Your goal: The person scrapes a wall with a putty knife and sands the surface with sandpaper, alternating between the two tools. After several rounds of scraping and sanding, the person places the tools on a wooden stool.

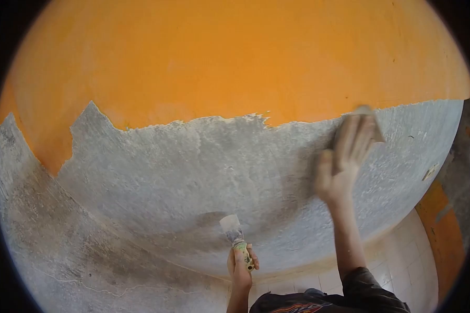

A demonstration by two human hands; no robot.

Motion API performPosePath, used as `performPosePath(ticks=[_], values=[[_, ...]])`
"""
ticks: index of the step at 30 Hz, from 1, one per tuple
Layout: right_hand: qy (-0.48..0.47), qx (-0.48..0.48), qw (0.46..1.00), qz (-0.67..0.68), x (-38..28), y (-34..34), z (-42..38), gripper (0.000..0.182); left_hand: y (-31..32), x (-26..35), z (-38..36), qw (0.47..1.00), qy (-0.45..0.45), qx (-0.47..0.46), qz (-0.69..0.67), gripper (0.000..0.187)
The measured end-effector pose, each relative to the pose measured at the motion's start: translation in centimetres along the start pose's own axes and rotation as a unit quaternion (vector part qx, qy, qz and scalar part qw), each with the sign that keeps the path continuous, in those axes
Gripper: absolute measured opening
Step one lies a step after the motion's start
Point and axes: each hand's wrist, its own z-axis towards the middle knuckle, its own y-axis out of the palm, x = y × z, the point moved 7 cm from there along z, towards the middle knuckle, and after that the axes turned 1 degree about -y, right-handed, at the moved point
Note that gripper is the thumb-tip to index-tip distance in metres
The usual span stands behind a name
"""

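Observation:
My left hand [241,261] is closed around the stained handle of a putty knife [232,225]. The blade points upward, in front of the lower wall. Farther up and to the right, my right hand [344,156] is blurred by motion, its fingers laid along a sheet of sandpaper [377,132] against the wall. The sheet's corner shows beyond the fingers, and the rest lies hidden under them. That hand is on the bare grey plaster [219,167], just below the ragged lower edge of the orange paint [235,57].
On the left, the grey wall [42,208] turns at a corner, and a thin crack runs low across it. Pale floor tiles [402,261] lie below. At the right are an orange strip [444,229] and a small damaged spot [430,172] in the plaster.

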Motion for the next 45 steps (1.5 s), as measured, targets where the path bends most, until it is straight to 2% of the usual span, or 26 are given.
performPosePath(ticks=[2,4,6,8,10,13,15,17,19,21,23,24,25,27,29,31,32,33,35,37,39,40,41,42,43,45], values=[[-0.048,-0.111,0.992,-0.047,-5.9,1.8,-2.1,0.06,-0.6,0.1,0.0,1.0,0.003,0.0,-0.014,0.042],[-0.145,-0.191,0.971,-0.01,-8.7,5.1,-10.7,0.051,-0.7,0.2,0.2,1.0,0.005,0.003,-0.005,0.04],[-0.073,-0.302,0.95,0.036,-4.4,6.6,-20.7,0.05,-1.7,0.6,0.4,1.0,0.007,0.004,0.01,0.039],[0.011,-0.23,0.972,-0.044,3.7,5.8,-27.4,0.082,-2.5,0.4,0.5,1.0,0.005,-0.009,0.004,0.044],[0.083,-0.055,0.995,-0.013,6.2,2.9,-20.9,0.075,-2.8,0.6,0.6,1.0,-0.002,-0.015,0.013,0.043],[0.098,0.013,0.994,0.041,3.6,0.1,-7.6,0.067,-2.8,0.4,0.7,0.999,-0.012,-0.033,0.015,0.043],[0.053,0.01,0.998,0.042,-0.7,1.1,-3.4,0.071,-2.8,0.7,0.8,0.999,-0.01,-0.044,0.011,0.043],[-0.053,-0.005,0.998,-0.026,-6.6,3.3,-4.0,0.064,-2.7,0.9,0.9,0.998,-0.006,-0.05,-0.036,0.042],[-0.102,-0.171,0.978,-0.06,-10.5,5.3,-8.2,0.053,-2.4,1.3,1.0,0.998,0.001,-0.054,-0.028,0.042],[-0.198,-0.207,0.958,0.023,-9.4,7.3,-17.9,0.063,-2.6,1.2,0.8,0.998,0.006,-0.054,-0.023,0.042],[0.031,-0.372,0.927,-0.031,-3.3,7.2,-23.3,0.057,-3.4,0.5,0.7,0.999,-0.011,-0.031,-0.016,0.042],[0.058,-0.204,0.977,-0.025,0.1,6.1,-23.2,0.063,-3.5,0.5,0.5,0.999,-0.013,-0.038,-0.021,0.042],[0.078,-0.028,0.996,-0.017,2.9,4.6,-23.2,0.069,-3.8,0.6,0.4,0.999,-0.014,-0.033,-0.01,0.042],[0.095,0.021,0.995,-0.029,4.4,1.8,-14.1,0.071,-3.5,1.0,0.4,0.999,-0.013,-0.03,0.001,0.042],[0.11,0.046,0.993,0.01,2.3,0.1,-6.1,0.06,-3.4,1.3,0.6,0.999,-0.014,-0.034,0.013,0.041],[0.015,0.033,0.999,-0.001,-1.4,1.4,-3.0,0.066,-3.1,1.5,1.0,0.999,-0.009,-0.051,0.007,0.041],[-0.004,0.003,1.0,-0.017,-3.9,2.5,-3.6,0.065,-2.8,1.5,1.1,0.998,-0.006,-0.066,-0.004,0.042],[-0.022,-0.029,0.999,-0.034,-6.6,3.5,-5.0,0.065,-2.5,1.4,1.1,0.997,-0.011,-0.072,-0.001,0.042],[-0.066,-0.169,0.982,-0.057,-10.3,5.2,-8.9,0.06,-2.1,1.7,1.3,0.998,0.019,-0.056,0.013,0.041],[-0.122,-0.155,0.98,0.008,-9.0,6.6,-18.5,0.053,-2.0,1.3,1.1,0.998,0.011,-0.064,0.015,0.041],[-0.038,-0.275,0.959,-0.055,-2.9,6.8,-23.7,0.056,-1.5,0.8,1.7,0.997,0.019,-0.072,0.015,0.041],[0.025,-0.261,0.963,-0.064,1.2,6.4,-24.8,0.066,-1.7,0.5,1.5,0.998,0.0,-0.066,0.024,0.041],[0.061,-0.088,0.993,-0.041,4.8,4.7,-23.4,0.074,-2.0,0.4,1.1,0.997,-0.021,-0.058,0.036,0.041],[0.055,0.017,0.998,-0.035,6.5,2.8,-17.9,0.071,-1.6,0.4,1.0,0.996,-0.022,-0.076,0.04,0.04],[0.078,0.073,0.994,-0.014,8.5,1.2,-13.9,0.061,-1.5,0.5,0.8,0.996,-0.022,-0.076,0.042,0.04],[0.169,0.119,0.975,0.081,9.0,-1.7,-5.9,0.056,-0.7,0.6,1.1,0.993,-0.012,-0.102,0.057,0.04]])
